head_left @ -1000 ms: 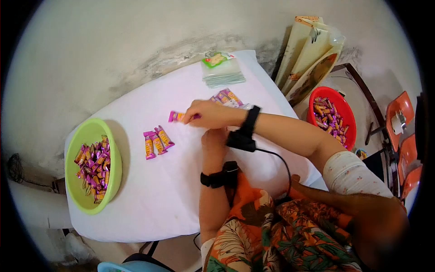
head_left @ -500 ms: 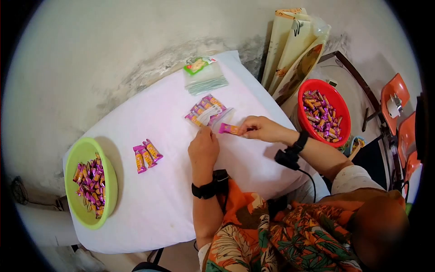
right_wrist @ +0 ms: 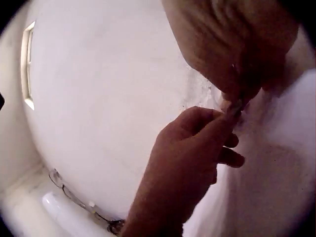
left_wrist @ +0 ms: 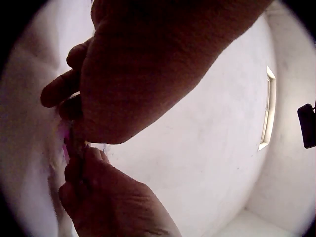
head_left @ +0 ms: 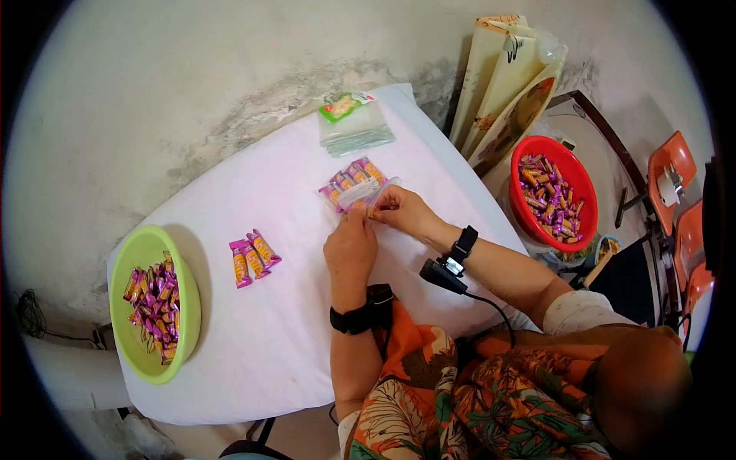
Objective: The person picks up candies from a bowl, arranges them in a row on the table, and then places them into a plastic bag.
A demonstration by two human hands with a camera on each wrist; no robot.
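Note:
A clear zip bag [head_left: 360, 192] with several purple-and-orange wrapped snack bars [head_left: 346, 178] lies on the white-covered table. At its near edge, my left hand [head_left: 351, 249] pinches the plastic between thumb and fingers. My right hand [head_left: 410, 215] pinches a single wrapped bar at the bag's mouth; the fingers mostly hide this bar. Both hands' fingertips meet closely in the wrist views, where a bit of magenta wrapper [left_wrist: 64, 143] shows beside them. To the left on the table lies a small group of loose bars [head_left: 254, 258].
A green basin [head_left: 195, 307] of wrapped bars stands at the table's left end. Flat clear bags [head_left: 356, 138] are stacked at the back, by the wall. Beyond the right edge are a red basin [head_left: 590, 222] of bars, orange chairs [head_left: 671, 157] and folded boards [head_left: 491, 84].
My right hand first carried a bar rightward from the loose group, then brought it in to the bag's opening. The left hand came from beneath the right arm to the bag's edge.

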